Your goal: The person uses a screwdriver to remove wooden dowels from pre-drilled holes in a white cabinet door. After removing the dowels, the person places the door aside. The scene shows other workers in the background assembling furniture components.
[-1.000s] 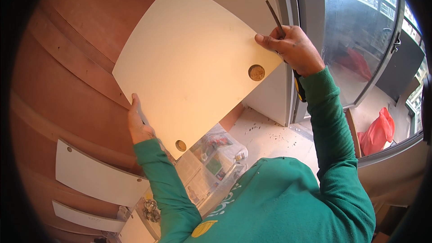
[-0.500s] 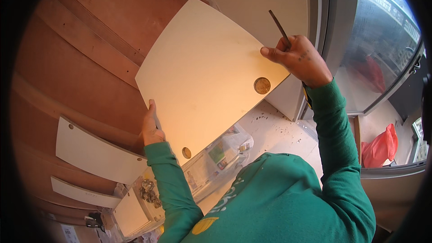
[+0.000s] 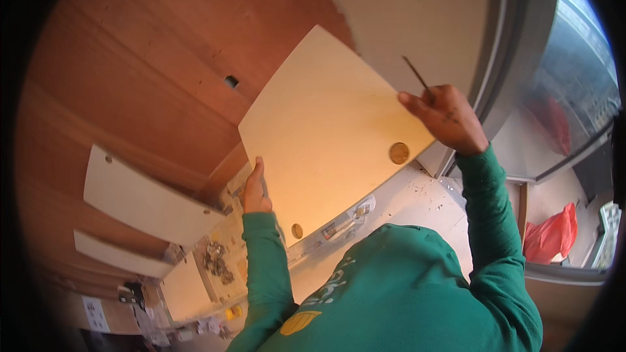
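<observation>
Between my two hands I hold up a cream-coloured board [image 3: 326, 137], tilted, with a round recess near each of its two lower corners. My left hand [image 3: 257, 189] grips its left edge, thumb on the face and fingers hidden behind. At the right edge, my right hand [image 3: 450, 117] clasps the board with the thumb on the front. A thin dark strip-like tool [image 3: 416, 73] sticks up out of that same hand; its exact kind cannot be made out.
Against the reddish-brown wooden panelling [image 3: 150, 85] at left stand a white board [image 3: 147, 192] with round holes and a narrower white strip [image 3: 120, 254]. Metal hardware [image 3: 216, 262] lies in a heap near a cream panel [image 3: 186, 290]. A glass door [image 3: 541, 111] and a red bag [image 3: 551, 234] are at right.
The board and both hands sit lower and further right in the picture, while the surroundings have shifted too. Both hands keep their hold, and the dark tool stays in my right hand.
</observation>
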A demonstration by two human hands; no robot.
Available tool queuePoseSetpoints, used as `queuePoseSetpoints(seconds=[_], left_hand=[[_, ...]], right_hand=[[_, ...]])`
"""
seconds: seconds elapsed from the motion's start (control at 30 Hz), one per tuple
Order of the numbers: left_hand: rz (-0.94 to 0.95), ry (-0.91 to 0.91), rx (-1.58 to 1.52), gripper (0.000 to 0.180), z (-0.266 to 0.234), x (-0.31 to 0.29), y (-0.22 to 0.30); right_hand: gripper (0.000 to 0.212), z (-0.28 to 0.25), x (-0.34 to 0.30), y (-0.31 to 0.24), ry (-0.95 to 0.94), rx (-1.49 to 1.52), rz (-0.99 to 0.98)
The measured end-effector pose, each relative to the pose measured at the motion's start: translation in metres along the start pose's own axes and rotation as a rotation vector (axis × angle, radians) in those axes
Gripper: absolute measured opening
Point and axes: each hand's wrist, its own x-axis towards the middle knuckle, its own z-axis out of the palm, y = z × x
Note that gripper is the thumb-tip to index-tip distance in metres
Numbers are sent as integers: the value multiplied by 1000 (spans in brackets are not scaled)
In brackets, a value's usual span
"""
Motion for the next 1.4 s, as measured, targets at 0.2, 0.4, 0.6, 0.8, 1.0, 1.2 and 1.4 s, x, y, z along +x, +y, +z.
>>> queuePoseSetpoints(seconds=[0.2,0.4,0.6,0.8,1.0,1.2,1.4], left_hand=[[140,271,120,56,-8,-18,-16],[-86,417,73,59,-24,-53,-50],[-120,605,181,59,-93,-91,-77],[-38,671,197,58,-167,-112,-42],[510,561,43,53,-179,-92,20],[536,361,61,52,-168,-76,62],[583,262,203,52,-183,-50,78]], right_hand=[[51,71,-34,73,-203,-4,66],[67,104,-48,115,-351,-198,106],[52,153,-63,88,-474,-301,-63],[52,217,-80,48,-606,-406,-78],[43,282,-66,38,-255,-79,-74],[39,271,-72,8,-80,419,294],[41,285,-68,-7,-70,492,340]])
